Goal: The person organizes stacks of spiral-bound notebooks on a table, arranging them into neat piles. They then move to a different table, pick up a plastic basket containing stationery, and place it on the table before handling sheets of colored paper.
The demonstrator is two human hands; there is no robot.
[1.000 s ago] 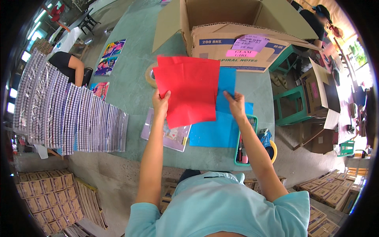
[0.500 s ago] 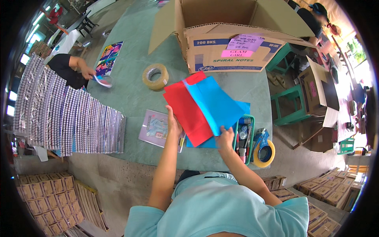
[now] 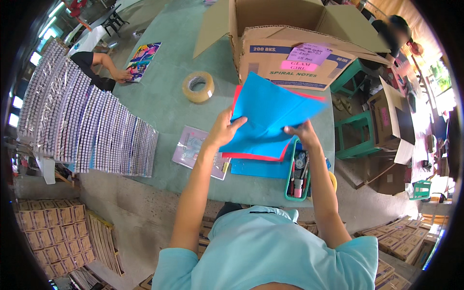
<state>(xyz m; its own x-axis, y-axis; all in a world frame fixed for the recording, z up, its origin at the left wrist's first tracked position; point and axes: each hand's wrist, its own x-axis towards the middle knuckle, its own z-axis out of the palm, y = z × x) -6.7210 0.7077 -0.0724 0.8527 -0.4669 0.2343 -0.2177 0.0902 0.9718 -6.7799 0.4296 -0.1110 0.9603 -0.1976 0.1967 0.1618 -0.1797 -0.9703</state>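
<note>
A bright blue sheet (image 3: 263,116) lies over a red sheet (image 3: 235,100), and I hold the two together above the table. My left hand (image 3: 225,128) grips their left edge, its thumb on the blue face. On the right edge my right hand (image 3: 303,134) pinches them, thumb also on top. Below them another blue sheet (image 3: 256,167) rests on the table. Left of it lies a notebook with a pale purple cover (image 3: 186,149) in clear wrap. By my right forearm stands a green basket (image 3: 288,192) with pens and small tools.
A large open carton (image 3: 285,63) stands at the back. Before it lies a roll of clear tape (image 3: 198,87). Tall stacks of spiral notebooks (image 3: 101,125) fill the left edge. Across the table, a co-worker's hand (image 3: 122,76) touches colourful covers (image 3: 144,59). A yellow tape roll (image 3: 332,180) is partly hidden.
The blue sheet has swung left over the red one and now covers most of it. Both my hands have risen with the sheets. The co-worker's hand has moved onto the colourful covers.
</note>
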